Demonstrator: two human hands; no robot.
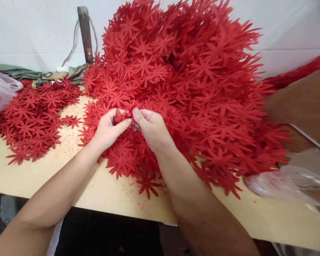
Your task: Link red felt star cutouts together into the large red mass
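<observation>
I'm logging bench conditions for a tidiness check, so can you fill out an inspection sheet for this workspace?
Surface: pale wooden table, dusted with red crumbs near the front edge.
Job's things: large heap of red flower cutouts in the middle; smaller flat pile of the same cutouts at left.
Clutter: clear plastic bag at right, another plastic bag at far left, green cloth along the back.
Hands: left hand and right hand meet at the heap's front, both pinching one red cutout.
Cables: thin cord looped on a metal bar at the back.
Surroundings: white wall behind; brown board at right.
</observation>
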